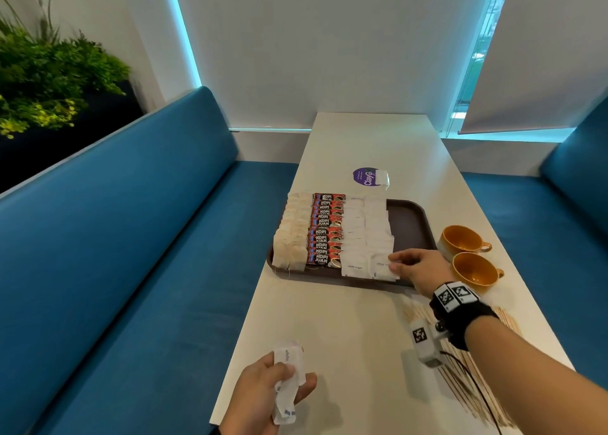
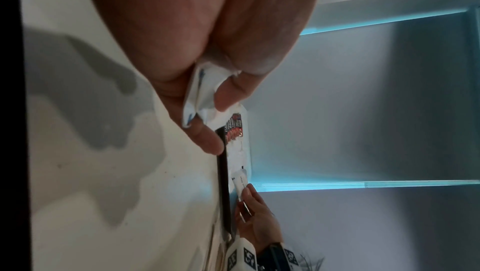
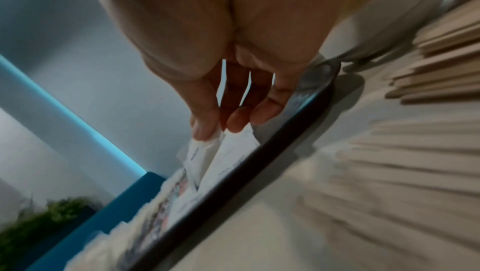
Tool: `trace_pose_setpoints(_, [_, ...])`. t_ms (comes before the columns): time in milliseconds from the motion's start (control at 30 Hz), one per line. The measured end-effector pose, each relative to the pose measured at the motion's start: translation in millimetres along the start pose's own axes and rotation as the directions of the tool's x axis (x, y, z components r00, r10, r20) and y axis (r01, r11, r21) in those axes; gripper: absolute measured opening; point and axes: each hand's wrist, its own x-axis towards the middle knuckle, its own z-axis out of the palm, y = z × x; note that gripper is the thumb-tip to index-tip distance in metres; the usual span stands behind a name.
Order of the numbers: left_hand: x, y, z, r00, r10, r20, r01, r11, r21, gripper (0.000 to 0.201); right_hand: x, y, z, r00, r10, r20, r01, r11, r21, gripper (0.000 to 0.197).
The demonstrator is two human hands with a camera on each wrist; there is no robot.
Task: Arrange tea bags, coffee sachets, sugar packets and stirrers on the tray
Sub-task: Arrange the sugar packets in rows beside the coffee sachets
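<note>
Four columns of packets already fill the left and middle of the brown tray (image 1: 408,219) at the centre of the head view: tea bags (image 1: 291,234) far left, red coffee sachets (image 1: 325,229) next, then two columns of white sugar packets (image 1: 368,234). The right hand (image 1: 419,268) reaches in from the lower right and pinches one sugar packet (image 1: 393,268) between thumb and fingertips at the near end of the rightmost sugar column, just above the tray's near rim; the right wrist view shows the fingers (image 3: 237,119) curled down onto the white paper right beside that rim. The packet's long axis seems to run across the frame, like its neighbours', so the move in hand looks like laying it flat as the closing piece of that column. The left hand (image 1: 263,392) sits low in the frame, well apart from the tray and off the near-left edge of the table (image 1: 329,329), clamped round a small bunch of spare sugar packets (image 1: 288,380). The right hand is plainly the nearer one to the tray. The wooden stirrers (image 1: 460,362) lie fanned on the table under the right forearm at lower right, not yet on the tray, and the bare strip at the tray's right side is probably meant for them. Two orange cups (image 1: 467,253) stand just right of the tray.
</note>
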Motion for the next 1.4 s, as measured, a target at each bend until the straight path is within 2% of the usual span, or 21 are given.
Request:
trace_pose_setpoints(167, [19, -4, -19, 0.998, 0.004, -0.069, -0.001, 0.999, 0.047, 0.024, 20, 9, 13, 0.999, -0.009, 0.049, 0.017, 0.986, -0.165, 0.012])
trace_pose_setpoints(333, [30, -10, -26, 0.99, 0.104, -0.097, -0.091, 0.987, 0.133, 0.023, 24, 14, 18, 1.0, -0.013, 0.012, 0.015, 0.973, -0.231, 0.012])
trace_pose_setpoints(500, [36, -14, -30, 0.978, 0.2, -0.067, -0.188, 0.97, 0.151, 0.022, 27, 16, 18, 1.0, -0.027, 0.006, 0.028, 0.98, -0.196, 0.024])
trace_pose_setpoints(633, [36, -15, -34, 0.97, 0.242, -0.03, -0.236, 0.961, 0.148, 0.021, 31, 16, 22, 0.999, 0.014, 0.047, -0.002, 0.968, -0.25, 0.025])
trace_pose_setpoints(867, [37, -17, -35, 0.97, 0.244, -0.017, -0.238, 0.958, 0.161, 0.022, 43, 12, 28, 0.999, 0.027, -0.039, -0.038, 0.943, -0.331, 0.028])
trace_pose_setpoints(967, [36, -17, -35, 0.969, 0.247, -0.017, -0.241, 0.956, 0.167, 0.022, 44, 13, 29, 0.999, 0.034, -0.031, -0.043, 0.939, -0.34, 0.028])
trace_pose_setpoints(1100, [36, -16, -33, 0.972, 0.234, -0.039, -0.226, 0.964, 0.139, 0.022, 32, 14, 25, 0.999, 0.047, -0.011, -0.048, 0.949, -0.312, 0.024])
trace_pose_setpoints(1267, [30, -10, -22, 0.977, 0.207, -0.059, -0.198, 0.971, 0.132, 0.022, 2, 0, 16, 0.995, -0.045, -0.085, 0.027, 0.977, -0.21, 0.011])
trace_pose_setpoints(1333, [26, -8, -17, 0.976, 0.212, -0.052, -0.202, 0.968, 0.152, 0.022, -21, -13, 15, 0.994, -0.084, -0.064, 0.076, 0.989, -0.129, 0.008])
trace_pose_setpoints(1400, [19, -6, -9, 0.973, 0.228, -0.016, -0.223, 0.963, 0.152, 0.02, -51, -25, 19, 0.993, -0.115, 0.01, 0.116, 0.992, -0.055, 0.006])
